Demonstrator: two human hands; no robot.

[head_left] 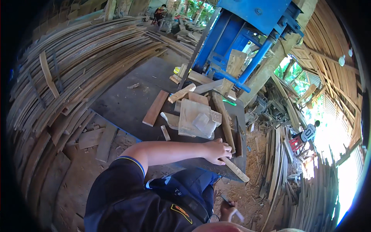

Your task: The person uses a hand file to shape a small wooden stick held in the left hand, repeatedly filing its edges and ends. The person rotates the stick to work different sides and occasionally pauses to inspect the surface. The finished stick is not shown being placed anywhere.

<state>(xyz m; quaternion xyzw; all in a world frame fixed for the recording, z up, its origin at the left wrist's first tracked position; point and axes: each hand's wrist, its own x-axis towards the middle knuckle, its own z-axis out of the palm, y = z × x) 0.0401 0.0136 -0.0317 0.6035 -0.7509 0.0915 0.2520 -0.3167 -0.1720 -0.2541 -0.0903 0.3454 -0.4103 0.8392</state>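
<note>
My left hand (218, 152) is closed on a narrow wooden stick (240, 173) that lies tilted across the dark table's front right edge. Beyond it lie a pile of pale square boards (189, 118), a long wooden bar (223, 121), a reddish wooden strip (155, 108) and small offcuts (165, 132). Low at the bottom, beside my leg, my right hand (228, 210) is closed round a thin dark object whose kind I cannot make out; a pale blurred shape is just beside it.
A blue press (241, 34) stands at the table's (119, 92) back. Long planks (69, 65) are stacked at the left, more slats (324, 193) at the right. A person (307, 133) is at the right by a red stool; another person (158, 15) works far back.
</note>
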